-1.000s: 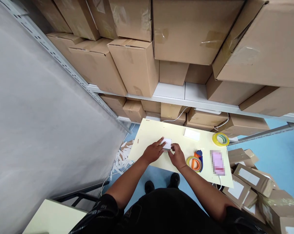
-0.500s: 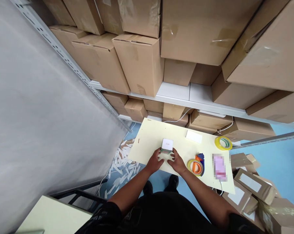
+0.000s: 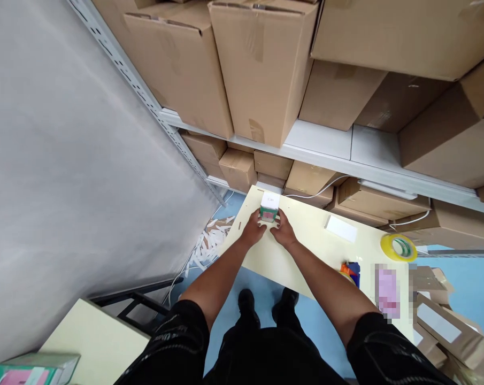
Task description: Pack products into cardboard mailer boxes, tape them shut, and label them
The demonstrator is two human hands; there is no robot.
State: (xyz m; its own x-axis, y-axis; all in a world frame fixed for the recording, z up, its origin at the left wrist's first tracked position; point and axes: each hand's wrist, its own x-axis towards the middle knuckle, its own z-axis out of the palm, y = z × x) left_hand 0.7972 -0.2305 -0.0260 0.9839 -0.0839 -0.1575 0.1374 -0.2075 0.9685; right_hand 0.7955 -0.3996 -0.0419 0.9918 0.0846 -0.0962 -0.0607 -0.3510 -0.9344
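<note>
A small box [image 3: 269, 202] with a white top and a green-and-pink front stands upright near the back left of the pale yellow table [image 3: 282, 262]. My left hand [image 3: 253, 230] is at its left side, with the fingers against the lower edge. On the opposite side, my right hand [image 3: 284, 231] has its fingers against the box too. Both thumbs point inward in front of it, apart from each other. The box is between the two hands, its bottom resting on or just over the tabletop; I cannot tell which.
On the table lie a white flat box [image 3: 341, 229], a yellow tape roll [image 3: 399, 247], an orange-and-blue tape dispenser [image 3: 352, 271] and a blurred pink item [image 3: 388, 291]. Shelves of cartons [image 3: 261, 69] rise behind. A second table [image 3: 93, 342] bears a green-and-pink box [image 3: 35, 369]. Cartons [image 3: 442, 321] pile right.
Both hands and the small box have moved away from me toward the table's back left corner. The box's green-and-pink front now shows. My view has shifted, bringing the second table's box into sight.
</note>
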